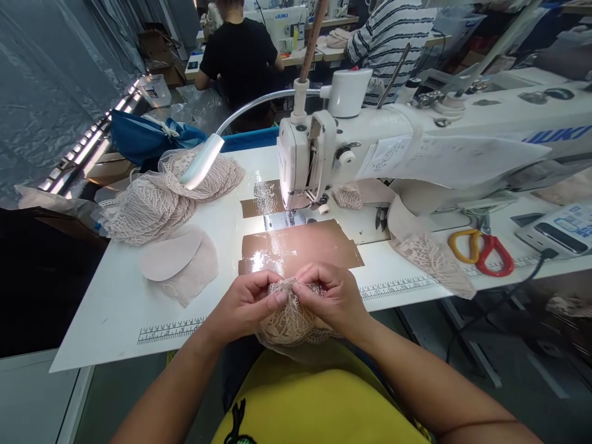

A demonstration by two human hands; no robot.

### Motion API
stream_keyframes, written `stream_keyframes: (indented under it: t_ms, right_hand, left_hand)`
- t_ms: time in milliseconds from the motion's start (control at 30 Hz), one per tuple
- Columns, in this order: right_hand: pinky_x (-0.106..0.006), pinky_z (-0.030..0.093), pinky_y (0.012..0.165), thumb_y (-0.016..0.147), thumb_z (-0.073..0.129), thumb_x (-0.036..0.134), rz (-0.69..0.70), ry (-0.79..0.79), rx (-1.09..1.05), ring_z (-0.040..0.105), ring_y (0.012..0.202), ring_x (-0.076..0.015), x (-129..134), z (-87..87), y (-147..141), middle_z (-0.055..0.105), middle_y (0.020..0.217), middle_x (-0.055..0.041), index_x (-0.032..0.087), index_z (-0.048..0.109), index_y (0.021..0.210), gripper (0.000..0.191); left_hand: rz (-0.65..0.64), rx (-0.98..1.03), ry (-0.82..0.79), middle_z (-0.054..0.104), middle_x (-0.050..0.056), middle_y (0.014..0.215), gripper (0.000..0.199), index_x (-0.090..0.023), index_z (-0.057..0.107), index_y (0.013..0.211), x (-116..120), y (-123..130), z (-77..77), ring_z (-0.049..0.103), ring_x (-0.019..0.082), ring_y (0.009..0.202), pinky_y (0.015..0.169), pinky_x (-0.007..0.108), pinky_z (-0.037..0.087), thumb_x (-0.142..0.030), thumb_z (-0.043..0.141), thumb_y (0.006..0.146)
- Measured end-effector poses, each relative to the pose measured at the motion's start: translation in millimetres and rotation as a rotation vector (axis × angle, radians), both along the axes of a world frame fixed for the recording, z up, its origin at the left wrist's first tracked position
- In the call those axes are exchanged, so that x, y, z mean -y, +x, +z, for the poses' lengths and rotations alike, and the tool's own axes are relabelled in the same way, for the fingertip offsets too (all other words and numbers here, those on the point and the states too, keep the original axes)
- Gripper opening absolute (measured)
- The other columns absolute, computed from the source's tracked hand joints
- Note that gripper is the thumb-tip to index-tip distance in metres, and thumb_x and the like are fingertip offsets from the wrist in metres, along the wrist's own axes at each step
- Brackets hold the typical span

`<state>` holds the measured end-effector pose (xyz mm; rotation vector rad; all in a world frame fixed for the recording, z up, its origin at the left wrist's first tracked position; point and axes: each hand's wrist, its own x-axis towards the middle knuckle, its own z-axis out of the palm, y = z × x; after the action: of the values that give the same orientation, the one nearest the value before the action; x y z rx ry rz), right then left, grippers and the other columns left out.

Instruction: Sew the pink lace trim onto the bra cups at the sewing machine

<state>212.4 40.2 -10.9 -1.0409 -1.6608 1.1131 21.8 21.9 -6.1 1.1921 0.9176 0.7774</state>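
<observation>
Both hands pinch the upper edge of a beige lace piece [293, 320] at the table's front edge, above the lap. My left hand [252, 302] grips it between thumb and forefinger, with my right hand [330, 299] close beside it in a similar pinch. The lace hangs down below the fingers. Just beyond the hands, brown tape [300, 246] covers part of the white table [115, 308]. Behind the tape stands the sewing machine head [296, 160], its needle area over a metal plate.
Stacked lace pieces [148, 206] and a loose beige piece [189, 262] lie at the left, under a lamp [203, 161]. Scissors [494, 256], a lace strip [430, 259] and a control box [559, 231] are at the right. Two people sit beyond the machine.
</observation>
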Motion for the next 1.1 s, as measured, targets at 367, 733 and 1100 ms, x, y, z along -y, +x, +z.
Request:
stream_keyframes:
  t_ms: [367,733,1100]
  right_hand:
    - [-0.024,0.044,0.06,0.073,0.074,0.037,0.102,-0.466,-0.333,0.053,0.064,-0.0109,-17,-12.5,5,0.06,0.071,0.0006,0.017,0.061,0.072,0.023]
    - [-0.027,0.045,0.066,0.08,0.065,0.033,-0.061,-0.195,-0.046,0.055,0.071,-0.0133,-49,8.0,58,0.062,0.08,-0.0014,0.019,0.065,0.081,0.014]
    - [-0.026,0.041,0.069,0.085,0.044,0.008,0.209,0.208,0.708,0.056,0.08,-0.0159,-90,-7.5,27,0.064,0.089,-0.0048,0.018,0.067,0.081,0.026]
  left_hand:
    - [0.216,0.25,-0.2,0.053,-0.002,0.06,0.03,-0.015,0.055,0.071,-2,21,-13.6,0.046,0.008,0.051,0.049,0.02,0.038,-0.039,0.07,0.079]
    - [0.783,-0.771,0.511,0.047,-0.003,0.06,0.021,-0.02,0.056,0.07,-60,-48,33.2,0.042,0.012,0.057,0.052,0.024,0.034,-0.034,0.059,0.085]
    - [-0.038,-1.394,0.891,0.058,0.016,0.064,0.023,-0.01,0.063,0.072,-79,70,-30.6,0.053,0.028,0.063,0.052,0.036,0.038,-0.013,0.043,0.083]
